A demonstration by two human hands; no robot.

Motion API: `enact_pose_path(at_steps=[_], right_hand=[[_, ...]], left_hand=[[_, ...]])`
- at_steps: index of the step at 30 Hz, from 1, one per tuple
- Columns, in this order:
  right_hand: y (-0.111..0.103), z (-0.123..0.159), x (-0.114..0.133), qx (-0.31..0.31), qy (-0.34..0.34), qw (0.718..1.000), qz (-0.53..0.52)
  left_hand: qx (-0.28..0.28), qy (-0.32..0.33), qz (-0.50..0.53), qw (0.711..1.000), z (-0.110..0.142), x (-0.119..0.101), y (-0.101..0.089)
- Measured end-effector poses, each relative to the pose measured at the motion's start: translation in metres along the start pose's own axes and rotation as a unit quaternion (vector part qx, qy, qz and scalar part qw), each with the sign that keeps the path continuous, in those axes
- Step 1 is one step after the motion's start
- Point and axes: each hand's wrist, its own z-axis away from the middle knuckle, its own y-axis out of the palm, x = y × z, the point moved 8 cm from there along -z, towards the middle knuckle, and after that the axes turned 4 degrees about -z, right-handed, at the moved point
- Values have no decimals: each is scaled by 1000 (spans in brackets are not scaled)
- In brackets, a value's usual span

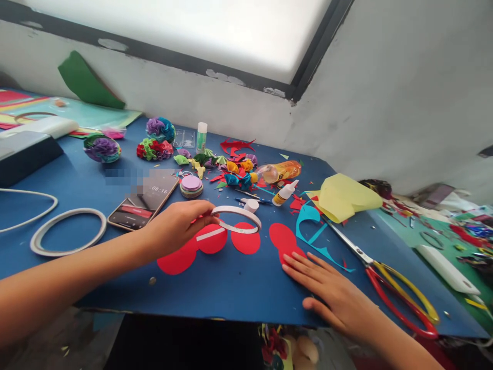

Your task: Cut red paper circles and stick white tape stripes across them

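Note:
Between the thumb and fingers of my left hand is a roll of white tape, held just above the table. Below it lie several red paper circles, one bearing a white strip of tape. A separate red circle sits under the roll. My right hand lies flat, fingers spread, its fingertips on overlapping red circles to the right. Next to that hand are a curved blue paper scrap and large scissors with red and yellow handles.
A phone and another tape roll lie left on the blue table. Behind are paper flowers, a glue stick, a small white bottle, an orange bottle and paper scraps. Yellow paper rests at right.

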Motion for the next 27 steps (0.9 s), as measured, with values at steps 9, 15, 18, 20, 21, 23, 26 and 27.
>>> enact_pose_path(at_steps=[9, 15, 18, 20, 21, 23, 26, 27], right_hand=[[-9, -72, 41, -12, -33, 999, -6], [6, -81, 42, 31, -17, 998, -43], [3, -73, 42, 23, -28, 998, -44], [1, -70, 45, 18, -41, 998, -53], [0, -70, 46, 16, -46, 997, -57], [-2, -70, 48, 13, -56, 997, -59], [-6, -71, 48, -1, -68, 996, -61], [-9, -71, 48, -14, -74, 995, -66]], left_hand=[[6, -48, 36, 998, -1, 10, 8], [22, -50, 45, 997, 1, 9, 12], [39, -41, 60, 997, 2, 7, 18], [50, -36, 68, 996, 3, 6, 23], [56, -36, 71, 995, 3, 6, 26], [66, -37, 73, 994, 3, 6, 29], [71, -28, 73, 994, 2, 5, 32], [68, -23, 70, 995, 2, 4, 32]])
